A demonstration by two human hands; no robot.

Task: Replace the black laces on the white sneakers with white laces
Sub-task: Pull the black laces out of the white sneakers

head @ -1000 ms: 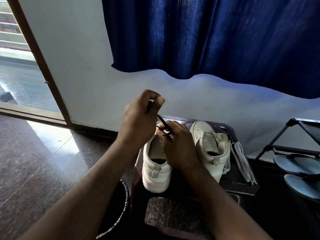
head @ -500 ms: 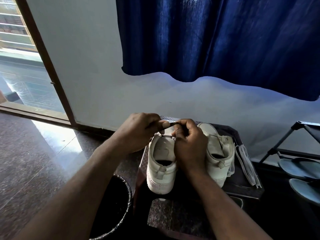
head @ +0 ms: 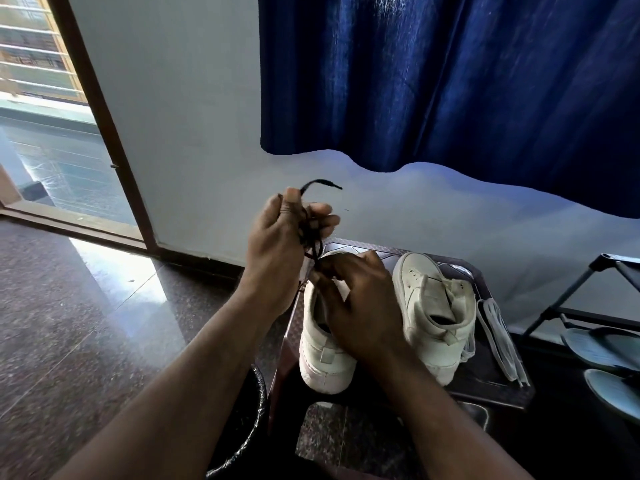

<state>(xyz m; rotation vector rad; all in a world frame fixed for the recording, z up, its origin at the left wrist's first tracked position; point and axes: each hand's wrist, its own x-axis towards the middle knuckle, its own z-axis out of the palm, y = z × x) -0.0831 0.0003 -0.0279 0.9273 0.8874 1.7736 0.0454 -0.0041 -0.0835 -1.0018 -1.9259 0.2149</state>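
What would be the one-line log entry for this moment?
step: unlacing | left hand: raised, grips black lace | right hand: on sneaker lacing, grip unclear | white laces: lying on table beside other sneaker

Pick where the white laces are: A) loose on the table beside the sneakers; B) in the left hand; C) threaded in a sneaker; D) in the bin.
A: the white laces lie loose on the table next to a sneaker, while the left hand grips only the black lace.
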